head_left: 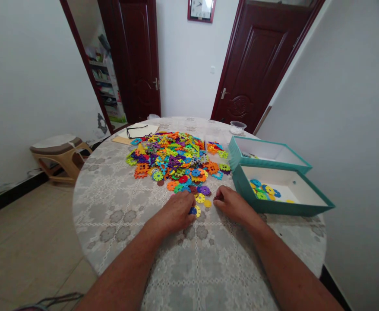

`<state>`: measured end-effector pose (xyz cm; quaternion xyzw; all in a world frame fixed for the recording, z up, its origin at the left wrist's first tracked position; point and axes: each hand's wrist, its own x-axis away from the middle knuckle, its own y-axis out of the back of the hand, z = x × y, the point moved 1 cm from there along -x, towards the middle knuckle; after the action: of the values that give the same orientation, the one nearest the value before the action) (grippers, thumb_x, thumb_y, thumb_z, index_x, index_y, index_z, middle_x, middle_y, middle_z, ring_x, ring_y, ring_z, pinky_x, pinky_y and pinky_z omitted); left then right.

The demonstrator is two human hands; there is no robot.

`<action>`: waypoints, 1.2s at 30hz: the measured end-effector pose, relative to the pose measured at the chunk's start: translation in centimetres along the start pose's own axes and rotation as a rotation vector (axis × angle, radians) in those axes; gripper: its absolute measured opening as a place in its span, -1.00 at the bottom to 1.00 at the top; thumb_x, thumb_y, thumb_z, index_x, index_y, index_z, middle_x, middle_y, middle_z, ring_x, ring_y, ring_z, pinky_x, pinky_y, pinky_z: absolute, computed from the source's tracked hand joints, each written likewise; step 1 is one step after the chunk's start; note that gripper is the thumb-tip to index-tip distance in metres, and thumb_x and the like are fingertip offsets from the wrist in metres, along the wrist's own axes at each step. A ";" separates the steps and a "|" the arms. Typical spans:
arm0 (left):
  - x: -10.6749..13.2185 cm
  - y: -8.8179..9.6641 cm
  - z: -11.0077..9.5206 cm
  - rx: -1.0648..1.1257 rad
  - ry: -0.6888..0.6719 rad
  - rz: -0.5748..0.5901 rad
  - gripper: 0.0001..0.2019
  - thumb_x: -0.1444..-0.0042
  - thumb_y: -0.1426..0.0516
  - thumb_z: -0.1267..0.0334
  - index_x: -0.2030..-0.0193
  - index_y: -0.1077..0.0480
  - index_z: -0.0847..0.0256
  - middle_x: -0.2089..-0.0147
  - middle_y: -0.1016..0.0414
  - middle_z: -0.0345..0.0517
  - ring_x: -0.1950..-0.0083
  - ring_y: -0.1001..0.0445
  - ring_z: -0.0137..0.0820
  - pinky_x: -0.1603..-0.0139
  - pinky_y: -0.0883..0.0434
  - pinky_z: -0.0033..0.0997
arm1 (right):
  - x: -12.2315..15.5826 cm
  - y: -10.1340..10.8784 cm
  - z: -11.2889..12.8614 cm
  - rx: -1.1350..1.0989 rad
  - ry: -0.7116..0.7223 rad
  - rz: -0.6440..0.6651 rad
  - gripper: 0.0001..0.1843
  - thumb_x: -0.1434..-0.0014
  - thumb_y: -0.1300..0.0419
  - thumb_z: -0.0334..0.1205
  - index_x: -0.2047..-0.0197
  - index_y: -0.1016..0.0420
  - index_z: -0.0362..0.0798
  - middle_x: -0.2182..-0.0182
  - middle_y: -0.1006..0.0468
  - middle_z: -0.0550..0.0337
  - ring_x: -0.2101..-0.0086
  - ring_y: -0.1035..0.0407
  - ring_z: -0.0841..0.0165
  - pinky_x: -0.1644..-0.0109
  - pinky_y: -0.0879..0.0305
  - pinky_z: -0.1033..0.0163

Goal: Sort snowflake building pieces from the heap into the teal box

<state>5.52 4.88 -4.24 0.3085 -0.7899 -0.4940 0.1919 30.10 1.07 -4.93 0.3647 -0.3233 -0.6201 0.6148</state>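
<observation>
My left hand (179, 210) is closed, its thumb and fingers pinching a blue notched disc (193, 211) at the table's middle. A yellow notched disc (197, 211) lies against it. My right hand (231, 204) is closed too, fingertips together low over the cloth; a dark reddish bit shows at them, too small to name. Between the hands are another yellow notched disc (200, 198) and a plain yellow round piece (207, 203). Just beyond lies a purple notched disc (204, 190), beside a large heap of colourful plastic interlocking pieces (176, 157).
Two teal boxes stand at the right; the near box (283, 210) holds several blue, yellow and green discs, the far box (273, 147) a few pieces. Black glasses (138, 131) rest on paper at the back left. A clear bowl (238, 126) stands at the back edge.
</observation>
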 end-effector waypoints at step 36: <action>0.6 1.7 0.9 0.299 -0.067 -0.081 -0.47 -0.17 -0.24 0.29 -0.28 -0.31 -0.02 -0.14 -0.53 -0.10 -0.06 -0.49 -0.26 -0.05 -0.38 -0.32 | 1.6 -1.4 6.1 -0.141 0.255 -0.052 -0.85 -0.28 -0.19 -0.31 0.36 -0.40 0.01 0.42 -0.48 0.22 0.38 -0.35 0.32 0.30 -0.16 0.23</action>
<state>4.09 5.59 -3.12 0.3487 -0.8475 -0.3882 0.0972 24.25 -0.76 -3.02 0.4048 -0.1888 -0.6054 0.6587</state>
